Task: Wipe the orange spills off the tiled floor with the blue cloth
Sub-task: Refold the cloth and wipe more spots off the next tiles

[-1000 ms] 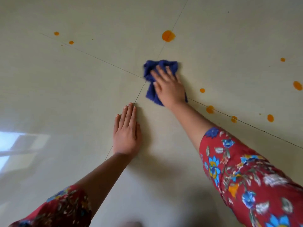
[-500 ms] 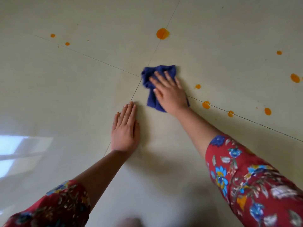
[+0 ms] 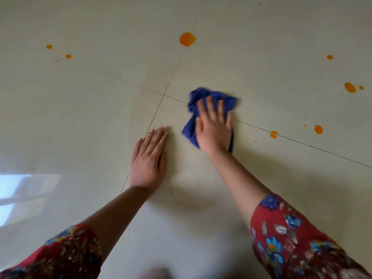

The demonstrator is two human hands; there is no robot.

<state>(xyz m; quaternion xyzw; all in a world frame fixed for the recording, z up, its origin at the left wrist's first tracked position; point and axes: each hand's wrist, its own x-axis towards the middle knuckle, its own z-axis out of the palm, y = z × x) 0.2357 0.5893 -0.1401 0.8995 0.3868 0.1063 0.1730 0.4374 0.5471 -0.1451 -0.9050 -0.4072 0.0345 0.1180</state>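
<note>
My right hand (image 3: 213, 127) presses flat on the crumpled blue cloth (image 3: 203, 99), fingers straight, on the cream tiled floor (image 3: 100, 117) just right of where the grout lines cross. My left hand (image 3: 149, 158) rests flat on the floor beside it, palm down. Orange spills remain: a large spot (image 3: 187, 38) ahead on the grout line, two small drops (image 3: 68, 56) at far left, a drop (image 3: 273, 134) on the grout line to the right, and further spots (image 3: 318, 129) (image 3: 350, 87) (image 3: 330, 57) at right.
A bright window reflection (image 3: 20, 190) lies on the glossy tiles at left. My red floral sleeves (image 3: 302, 242) fill the bottom corners.
My right hand has slid the cloth to the right along the grout line; two orange drops that lay just right of it no longer show. The left hand stays put.
</note>
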